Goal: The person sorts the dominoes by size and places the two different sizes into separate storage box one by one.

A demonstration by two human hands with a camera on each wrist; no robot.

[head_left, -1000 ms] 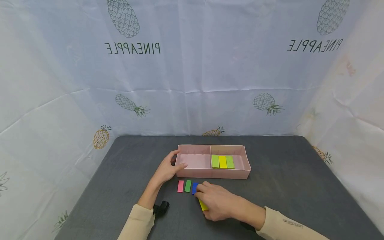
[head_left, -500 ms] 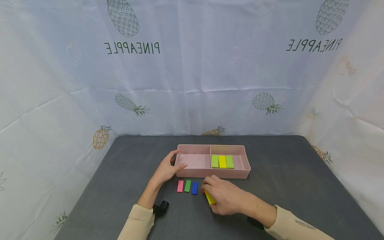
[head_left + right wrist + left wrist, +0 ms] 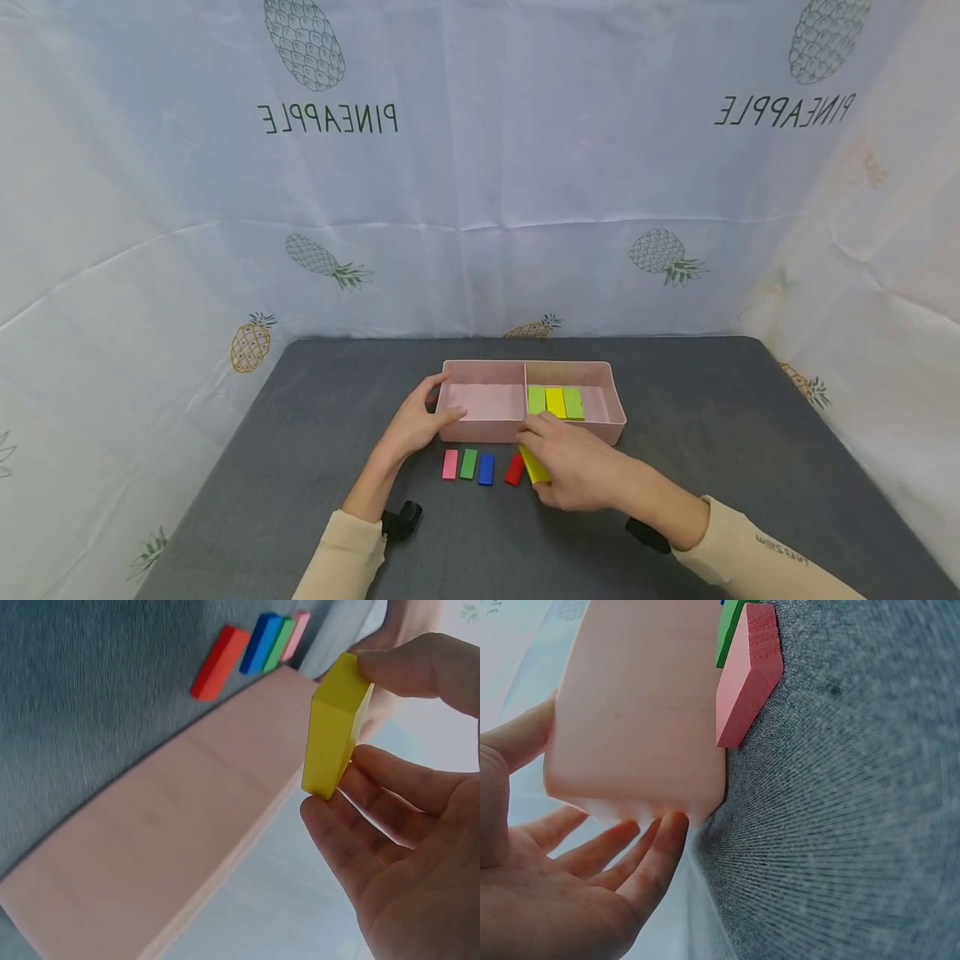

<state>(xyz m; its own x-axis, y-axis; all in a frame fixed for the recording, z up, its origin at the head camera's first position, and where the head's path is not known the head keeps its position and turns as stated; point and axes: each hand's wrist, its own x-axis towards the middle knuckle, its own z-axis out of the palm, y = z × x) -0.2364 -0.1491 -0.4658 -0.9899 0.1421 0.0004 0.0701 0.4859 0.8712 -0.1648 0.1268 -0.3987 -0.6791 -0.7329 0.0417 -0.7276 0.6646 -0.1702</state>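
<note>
- the right hand (image 3: 573,467) pinches a yellow rectangular block (image 3: 328,739) between thumb and fingers, near the front wall of the pink two-compartment box (image 3: 480,432)
- the left hand (image 3: 412,426), fingers spread wide, touches the box's left end
- a red rectangular block (image 3: 514,469) lies on the dark grey bench (image 3: 322,442)

Solid yellow covers the held block (image 3: 322,742) I am watching over my remote link, set against the plain pale pink of the box (image 3: 487,432), inside which lie a yellow block (image 3: 555,403) and two lime-green blocks (image 3: 573,405). On the dark grey tabletop (image 3: 337,417), a row runs pink block (image 3: 450,464), green block (image 3: 468,464), blue block (image 3: 486,469), red block (image 3: 514,469). Pineapple prints, some grey-green, others orange-yellow, pattern the pale bluish-white cloth (image 3: 480,150) (its dark lettering (image 3: 327,119) reads backwards from my post), while the sleeves (image 3: 341,554) are cream.
</note>
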